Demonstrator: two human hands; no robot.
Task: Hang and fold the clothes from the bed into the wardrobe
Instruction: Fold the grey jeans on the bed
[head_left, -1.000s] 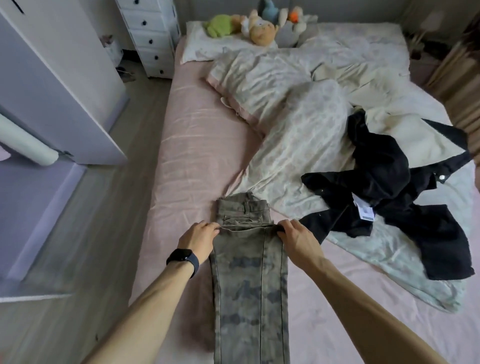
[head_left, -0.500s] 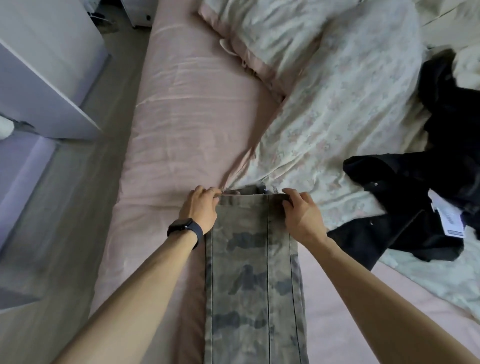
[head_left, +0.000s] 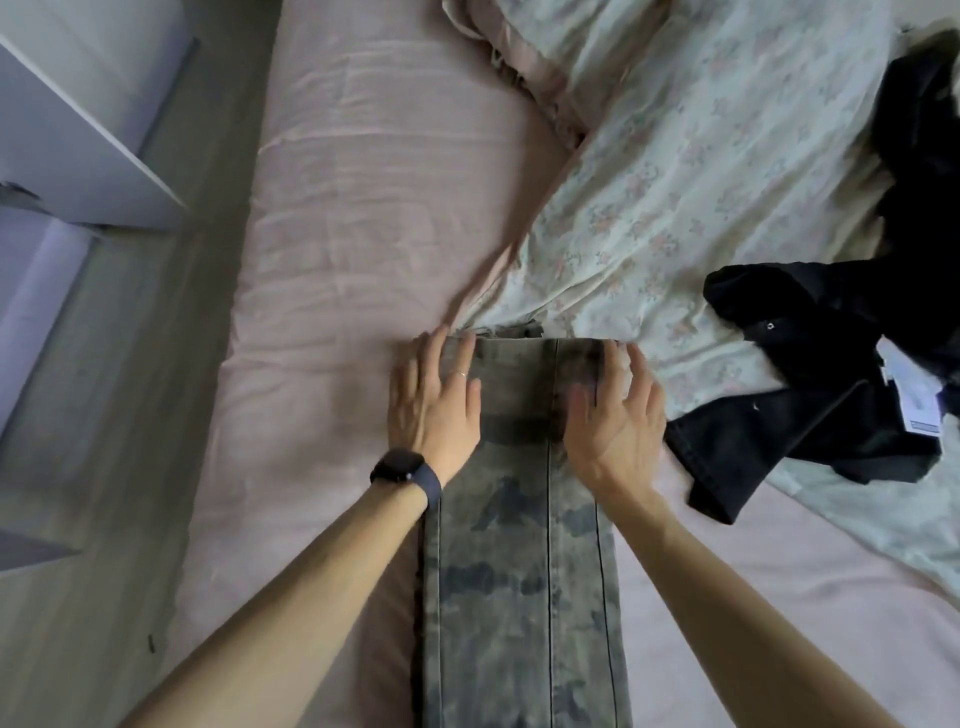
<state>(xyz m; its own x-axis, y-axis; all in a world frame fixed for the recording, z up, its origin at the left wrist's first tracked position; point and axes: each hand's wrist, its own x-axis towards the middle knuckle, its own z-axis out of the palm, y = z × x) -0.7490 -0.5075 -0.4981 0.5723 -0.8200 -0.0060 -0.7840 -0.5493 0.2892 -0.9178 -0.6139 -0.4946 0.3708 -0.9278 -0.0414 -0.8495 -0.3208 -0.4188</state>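
Folded grey-green camouflage denim trousers (head_left: 519, 571) are laid lengthwise on the pink bed sheet (head_left: 363, 234). The far fold edge is pressed by the left hand (head_left: 434, 405) and right hand (head_left: 618, 415), palms flat, nothing grasped. Bare sheet is seen leftward; a crumpled black jacket (head_left: 831, 389) is near on the right.

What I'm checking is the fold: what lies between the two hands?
In the head view, only the camouflage trousers lie between the left hand and right hand, both spread open at their folded end.

- Your trousers (head_left: 519, 597) lie on the bed (head_left: 363, 234), with your left hand (head_left: 434, 400) on their left edge and your right hand (head_left: 615, 415) on their right.
- The duvet (head_left: 675, 156) lies behind them, and the jacket (head_left: 831, 389) lies on it to your right.
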